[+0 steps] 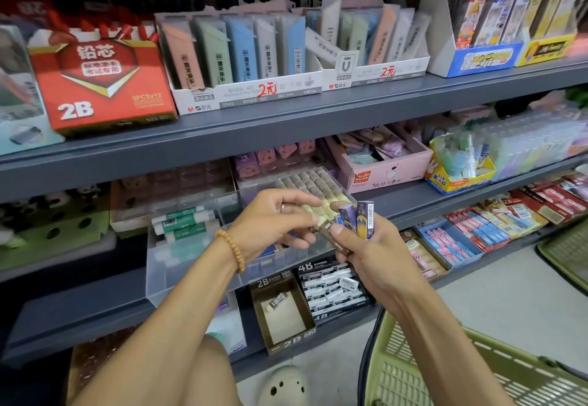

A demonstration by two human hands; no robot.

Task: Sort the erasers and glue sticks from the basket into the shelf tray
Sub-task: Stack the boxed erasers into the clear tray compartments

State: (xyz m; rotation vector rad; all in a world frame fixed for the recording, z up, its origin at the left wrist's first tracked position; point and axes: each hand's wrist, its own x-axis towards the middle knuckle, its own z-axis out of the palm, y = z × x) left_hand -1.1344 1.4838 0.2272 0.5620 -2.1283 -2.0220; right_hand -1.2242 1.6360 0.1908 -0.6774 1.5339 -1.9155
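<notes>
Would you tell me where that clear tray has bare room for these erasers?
The clear tray looks bare at its front left, between the glue sticks and the front wall. Its right side is crowded by both hands and the blue erasers.

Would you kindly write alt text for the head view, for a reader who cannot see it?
The right hand grips several small boxed erasers while the left hand pinches one of them, above a clear shelf tray holding green-and-white glue sticks. A green basket sits at lower right.

Head view looks forward and down, close on shelves (286, 125)
</notes>
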